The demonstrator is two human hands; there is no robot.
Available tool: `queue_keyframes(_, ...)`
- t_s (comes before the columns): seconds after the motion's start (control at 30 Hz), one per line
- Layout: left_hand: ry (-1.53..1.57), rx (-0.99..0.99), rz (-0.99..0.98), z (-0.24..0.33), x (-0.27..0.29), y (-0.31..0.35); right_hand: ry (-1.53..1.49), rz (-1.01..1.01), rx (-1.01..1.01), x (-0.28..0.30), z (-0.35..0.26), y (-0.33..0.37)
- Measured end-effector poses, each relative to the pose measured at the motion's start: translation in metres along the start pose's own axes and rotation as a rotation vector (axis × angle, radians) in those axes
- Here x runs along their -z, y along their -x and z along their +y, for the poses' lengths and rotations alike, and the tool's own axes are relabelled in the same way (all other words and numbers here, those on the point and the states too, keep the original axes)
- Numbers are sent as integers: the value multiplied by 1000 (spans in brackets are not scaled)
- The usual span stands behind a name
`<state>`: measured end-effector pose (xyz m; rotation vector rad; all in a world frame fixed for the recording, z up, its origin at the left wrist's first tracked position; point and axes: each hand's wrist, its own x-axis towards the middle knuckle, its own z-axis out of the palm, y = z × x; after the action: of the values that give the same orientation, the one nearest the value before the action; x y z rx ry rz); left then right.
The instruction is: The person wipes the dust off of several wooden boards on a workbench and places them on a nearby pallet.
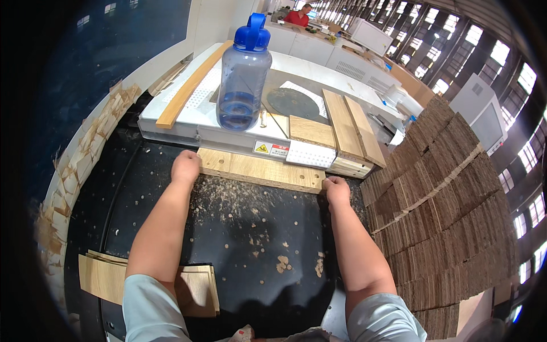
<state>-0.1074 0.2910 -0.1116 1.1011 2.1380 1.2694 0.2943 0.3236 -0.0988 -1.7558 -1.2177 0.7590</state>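
Observation:
A light wood-grain board (pixel 256 170) with drilled round holes lies lengthwise against the front edge of a white machine. My left hand (pixel 186 167) is closed on its left end. At the other end my right hand (pixel 336 189) is closed too, with its fingers curled at the board's corner. Both arms are stretched forward over a black work surface (pixel 228 251) strewn with sawdust and wood chips. The undersides of my fingers are hidden.
A blue-capped water bottle (pixel 245 74) stands on the white machine (pixel 162 117) beside a wooden strip (pixel 196 82) and several boards (pixel 342 122). Stacked brown particleboard pieces (pixel 444 228) rise at the right. More panels (pixel 196 290) lie near my left forearm. A person in red (pixel 297 18) is far back.

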Motion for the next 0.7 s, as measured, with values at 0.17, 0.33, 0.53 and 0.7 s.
queue_keyframes(0.17,212,105,95,-11,22,26,-285,-33,-54,21,-10,46)
queue_keyframes(0.33,448,168,57,11,48,81,-356,-65,-117,58,-18,96)
queue_keyframes(0.53,687,96,-32,20,103,164,-646,-78,-93,119,3,186)
queue_keyframes(0.7,630,-135,-196,32,134,251,-727,-67,-148,190,50,272)
